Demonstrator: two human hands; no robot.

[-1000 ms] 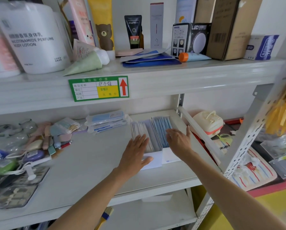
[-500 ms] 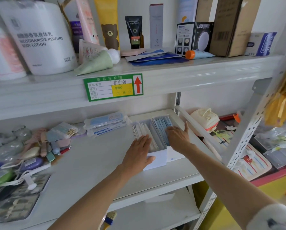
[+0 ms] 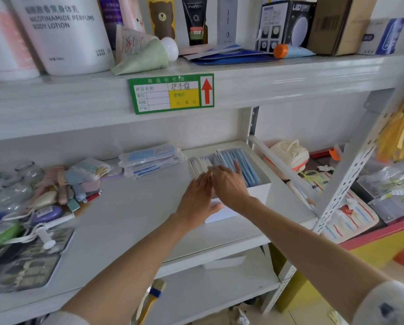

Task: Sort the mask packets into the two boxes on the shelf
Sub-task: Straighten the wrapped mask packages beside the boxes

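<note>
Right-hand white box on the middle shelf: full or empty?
Full, or nearly. The open-topped white cardboard box holds a tight row of blue mask packets standing on edge, front to back.

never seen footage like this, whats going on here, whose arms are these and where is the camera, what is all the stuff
There is no machine here. The camera sits on a person's head and looks forward and down, so the two bare arms reaching in from the bottom are that person's own.

They stand at a white shelf. Both hands are over two white boxes standing side by side on it. The left hand lies with straight fingers on the box of whitish mask packets. The right hand reaches across just beside it, fingers straight, next to the blue mask packets. Neither hand clearly grips anything.

Behind the boxes lies a loose pile of more packets. To the left lies a heap of small toiletries. The upper shelf carries a large lotion bottle, tubes and cartons, with a green price label on its edge.
</note>
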